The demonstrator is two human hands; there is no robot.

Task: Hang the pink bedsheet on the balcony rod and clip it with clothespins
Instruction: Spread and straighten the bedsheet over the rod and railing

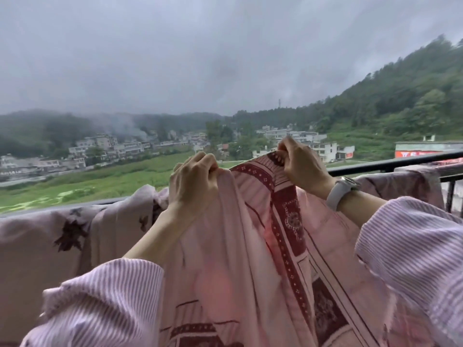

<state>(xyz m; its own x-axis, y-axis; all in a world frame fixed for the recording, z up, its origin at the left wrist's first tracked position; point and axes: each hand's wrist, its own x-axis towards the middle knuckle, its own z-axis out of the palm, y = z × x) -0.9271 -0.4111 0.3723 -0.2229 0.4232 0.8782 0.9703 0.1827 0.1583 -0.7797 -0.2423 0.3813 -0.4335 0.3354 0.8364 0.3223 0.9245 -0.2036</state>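
bedsheet pink, dark-red border, bunched | left hand, right hand gripped top edge | rod partly covered

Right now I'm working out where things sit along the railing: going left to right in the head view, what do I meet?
Floral cloth → left hand → right hand → watch → black rod.

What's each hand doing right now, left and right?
Left hand: closed, gripping the top edge of the pink bedsheet.
Right hand: closed, pinching the bedsheet's patterned edge, raised above the balcony rod.
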